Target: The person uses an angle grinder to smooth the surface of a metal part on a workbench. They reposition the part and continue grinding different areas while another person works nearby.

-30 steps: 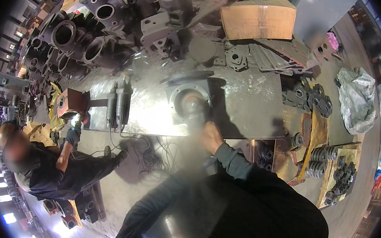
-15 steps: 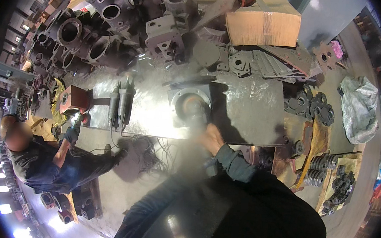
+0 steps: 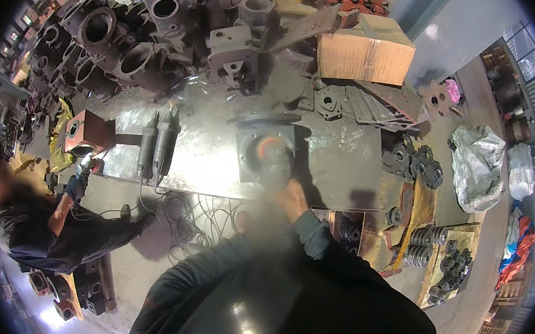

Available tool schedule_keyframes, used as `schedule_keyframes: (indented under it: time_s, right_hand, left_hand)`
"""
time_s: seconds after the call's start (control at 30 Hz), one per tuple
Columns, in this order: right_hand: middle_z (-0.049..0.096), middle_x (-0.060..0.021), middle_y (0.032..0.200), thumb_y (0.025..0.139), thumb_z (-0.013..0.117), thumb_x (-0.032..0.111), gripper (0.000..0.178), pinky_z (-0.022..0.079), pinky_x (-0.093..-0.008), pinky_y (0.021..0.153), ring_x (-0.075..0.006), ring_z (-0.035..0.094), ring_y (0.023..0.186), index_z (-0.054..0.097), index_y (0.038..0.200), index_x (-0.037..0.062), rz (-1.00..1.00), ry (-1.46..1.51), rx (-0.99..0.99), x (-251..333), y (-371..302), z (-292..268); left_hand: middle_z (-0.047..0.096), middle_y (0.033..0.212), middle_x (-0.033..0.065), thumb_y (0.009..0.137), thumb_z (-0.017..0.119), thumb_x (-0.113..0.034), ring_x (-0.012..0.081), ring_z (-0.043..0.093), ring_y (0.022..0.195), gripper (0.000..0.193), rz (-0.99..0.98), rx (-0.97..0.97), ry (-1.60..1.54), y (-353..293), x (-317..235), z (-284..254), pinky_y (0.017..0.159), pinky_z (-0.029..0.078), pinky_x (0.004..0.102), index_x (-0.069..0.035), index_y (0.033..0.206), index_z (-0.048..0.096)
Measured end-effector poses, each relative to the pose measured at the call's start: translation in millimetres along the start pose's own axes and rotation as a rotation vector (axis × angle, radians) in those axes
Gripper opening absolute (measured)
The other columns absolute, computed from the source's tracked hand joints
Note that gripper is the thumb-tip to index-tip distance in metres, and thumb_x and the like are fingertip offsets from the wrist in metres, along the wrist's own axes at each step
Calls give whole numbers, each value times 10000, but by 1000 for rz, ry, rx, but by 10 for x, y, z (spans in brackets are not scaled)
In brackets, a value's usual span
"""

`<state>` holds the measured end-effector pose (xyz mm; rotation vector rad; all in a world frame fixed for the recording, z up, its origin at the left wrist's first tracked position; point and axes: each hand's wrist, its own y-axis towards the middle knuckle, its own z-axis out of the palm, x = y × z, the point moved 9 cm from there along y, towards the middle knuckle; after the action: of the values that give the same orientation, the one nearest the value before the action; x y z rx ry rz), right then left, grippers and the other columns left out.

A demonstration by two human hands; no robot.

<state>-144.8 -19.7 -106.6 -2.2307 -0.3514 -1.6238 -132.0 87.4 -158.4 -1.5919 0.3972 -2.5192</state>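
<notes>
Our right hand [image 3: 294,201] looks wrapped around a blurred power tool [image 3: 274,162] at the metal bench's near edge [image 3: 340,204]; our left hand [image 3: 246,224] is too hazy to tell. On that bench sits the grey casting [image 3: 247,157] — rigid, probably heavy, best taken by its rear flange [image 3: 265,119], we judge.

Dark castings [image 3: 171,31] heaped far left, cardboard box [image 3: 365,58] far right, two cylindrical tools [image 3: 147,147] at left, whitish sack [image 3: 478,169] at right, coil springs [image 3: 430,235] nearer right
</notes>
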Motion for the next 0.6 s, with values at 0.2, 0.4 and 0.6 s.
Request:
schedule_keyframes:
  time_s: [0.2, 0.4, 0.6]
  right_hand:
    - [645, -155, 1044, 758, 770, 320, 416, 456, -432, 862, -297, 588, 986, 714, 1044, 24, 231, 212, 7, -165, -18, 80]
    - [657, -31, 768, 805, 717, 105, 163, 493, -327, 653, -125, 600, 713, 708, 912, -18, 115, 216, -59, -90, 78, 83]
    - [670, -33, 788, 819, 697, 96, 140, 486, -327, 656, -123, 598, 721, 701, 908, -12, 32, 232, 1, -18, 64, 93]
  left_hand:
    - [562, 872, 8, 1032, 605, -301, 125, 571, 809, 241, 121, -31, 522, -46, -30, 246, 827, 486, 259, -63, 1002, 581]
    - [588, 904, 19, 1004, 641, -363, 135, 586, 876, 319, 232, -72, 596, -312, 553, 577, 863, 480, 301, -51, 1033, 581]
    - [595, 1031, 59, 1007, 607, -472, 131, 571, 984, 441, -302, 526, 95, -117, 1008, 846, 889, 468, 288, -41, 1097, 575]
